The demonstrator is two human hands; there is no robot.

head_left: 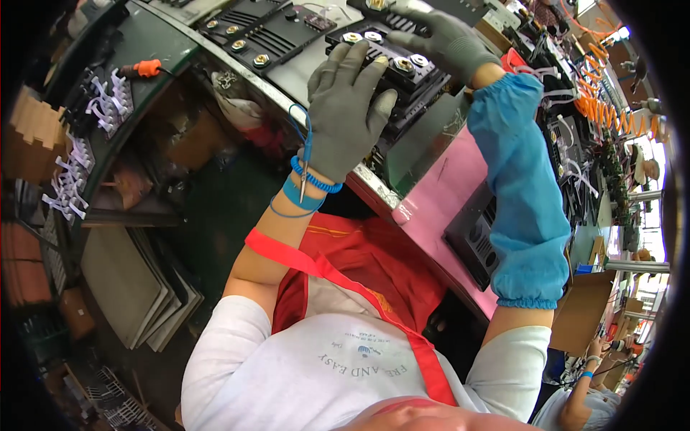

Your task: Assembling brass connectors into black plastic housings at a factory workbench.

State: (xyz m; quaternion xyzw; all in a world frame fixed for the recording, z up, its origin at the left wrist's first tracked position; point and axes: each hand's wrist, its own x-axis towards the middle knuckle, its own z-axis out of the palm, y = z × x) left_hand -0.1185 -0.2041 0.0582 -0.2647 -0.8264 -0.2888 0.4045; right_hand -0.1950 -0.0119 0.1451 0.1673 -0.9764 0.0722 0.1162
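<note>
Both my hands wear grey gloves. My left hand (345, 108) lies with its fingers spread on the near edge of a black panel (413, 85) that carries brass and silver round connectors. The fingertips reach the connectors, and the thumb points out to the right. On the far right side of the same panel, my right hand (442, 42) hovers or rests with its fingers apart; whether it touches cannot be made out. A second black panel (277, 43) with brass connectors lies to the left on the bench. A blue coiled wrist strap (314, 176) circles my left wrist.
A pink mat (449, 172) covers the bench on the right, with a black vented casing (471, 237) on it. White cable bundles (111, 104) and an orange-handled tool (147, 68) lie at left. Orange coiled hoses (611, 108) hang at right. Another person (586, 402) works at lower right.
</note>
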